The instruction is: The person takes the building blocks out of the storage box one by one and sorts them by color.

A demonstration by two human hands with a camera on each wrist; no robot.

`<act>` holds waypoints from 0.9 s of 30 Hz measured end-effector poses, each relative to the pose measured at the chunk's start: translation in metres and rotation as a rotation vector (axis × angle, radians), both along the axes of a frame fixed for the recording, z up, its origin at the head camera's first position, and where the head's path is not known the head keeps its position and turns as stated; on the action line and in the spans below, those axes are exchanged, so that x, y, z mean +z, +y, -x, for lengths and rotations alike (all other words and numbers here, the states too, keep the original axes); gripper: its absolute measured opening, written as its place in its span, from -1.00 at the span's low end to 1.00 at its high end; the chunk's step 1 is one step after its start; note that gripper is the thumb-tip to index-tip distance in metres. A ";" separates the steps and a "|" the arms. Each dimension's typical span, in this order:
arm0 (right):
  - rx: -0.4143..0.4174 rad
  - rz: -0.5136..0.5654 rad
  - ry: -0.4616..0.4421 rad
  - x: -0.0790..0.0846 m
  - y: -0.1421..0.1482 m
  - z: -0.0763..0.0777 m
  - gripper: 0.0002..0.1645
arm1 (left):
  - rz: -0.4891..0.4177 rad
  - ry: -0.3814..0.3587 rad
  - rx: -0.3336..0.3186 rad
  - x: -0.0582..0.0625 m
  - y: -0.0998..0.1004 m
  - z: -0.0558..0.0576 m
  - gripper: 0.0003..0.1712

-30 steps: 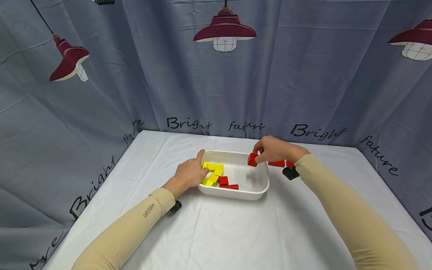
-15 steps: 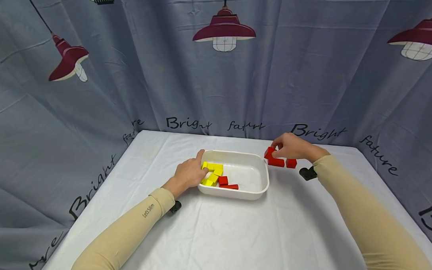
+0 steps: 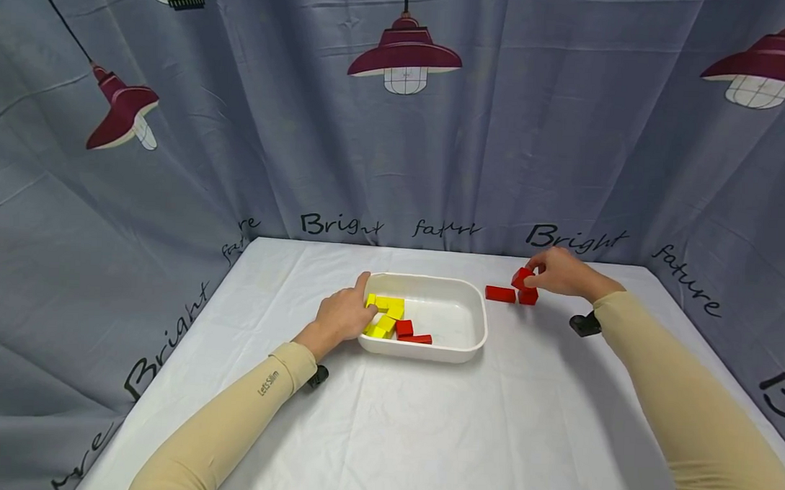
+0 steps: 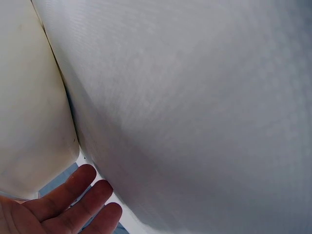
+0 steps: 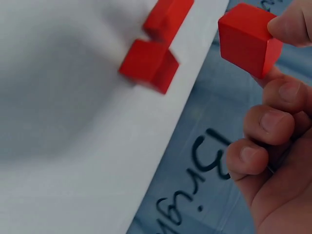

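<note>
In the head view my left hand (image 3: 343,315) holds the left end of a white plastic tray (image 3: 421,353), thumb over the rim and index finger along the outside. The left wrist view shows the other fingers (image 4: 80,207) extended beside the tray's outer wall. My right hand (image 3: 568,273) pinches a red cube (image 5: 246,39) between thumb and fingertips, held up right of the tray. Below it on the table sits a second red cube (image 5: 146,66). Close to that lies a red rectangular block (image 3: 500,294).
Inside the tray, several yellow blocks (image 3: 390,313) cluster at the left, with a red cube (image 3: 405,328) and a flat red block (image 3: 418,339) beside them. A white cloth covers the table (image 3: 412,426). Behind it hangs a grey-blue curtain (image 3: 279,140) with printed lamps and writing.
My right hand has carried the red cube rightward, from over the tray's right end, past the red rectangular block, to above the other red cube. The left hand and tray stay put.
</note>
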State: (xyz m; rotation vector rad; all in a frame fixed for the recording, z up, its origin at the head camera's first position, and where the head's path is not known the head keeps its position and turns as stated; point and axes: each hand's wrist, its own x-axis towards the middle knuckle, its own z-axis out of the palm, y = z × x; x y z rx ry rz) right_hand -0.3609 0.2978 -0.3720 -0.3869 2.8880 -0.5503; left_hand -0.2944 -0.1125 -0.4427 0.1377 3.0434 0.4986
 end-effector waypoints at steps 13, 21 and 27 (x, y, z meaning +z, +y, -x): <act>-0.065 -0.002 0.042 -0.016 0.037 0.003 -0.51 | -0.016 0.004 -0.010 -0.002 -0.003 0.001 -0.15; -0.109 -0.025 0.020 -0.024 0.050 0.002 -0.53 | -0.011 0.004 -0.006 -0.002 -0.002 0.002 -0.15; -0.121 -0.058 0.005 -0.032 0.059 0.005 -0.51 | -0.007 0.008 -0.011 -0.001 -0.002 0.001 -0.15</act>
